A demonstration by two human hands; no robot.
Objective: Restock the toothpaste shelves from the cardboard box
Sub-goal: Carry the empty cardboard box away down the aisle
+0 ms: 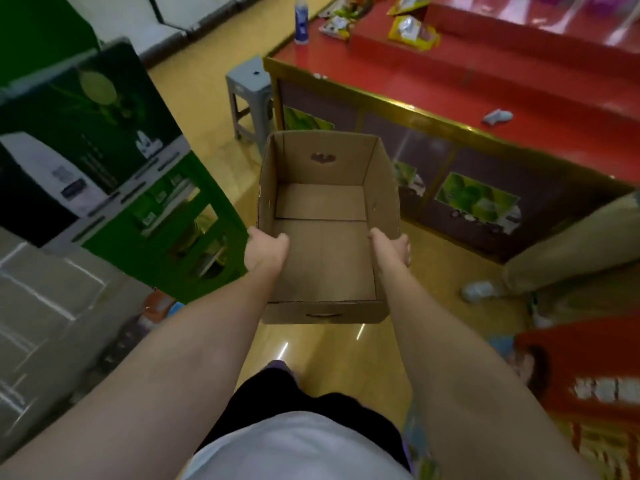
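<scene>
Head view looks down on an open-topped brown cardboard box (325, 230) carried above the glossy yellow floor (332, 344) between two bare forearms. Each hand clasps a long side wall: the left hand (265, 252) curls over the left rim with its thumb inside the box, and the right hand (391, 249) does the same on the right rim, its fingers out of sight on the outer face. Nothing lies in the box; only the bare bottom flaps show, so the unloading looks finished or close to it. No toothpaste and no toothpaste shelf can be made out here, so how full the shelves are cannot be told. A green display stand (114, 174) stands to the left, a red-topped counter (485, 91) with a gold edge to the right, and a grey plastic stool (249, 95) beyond the box. What is left seems to be putting the empty box away or fetching more stock.
</scene>
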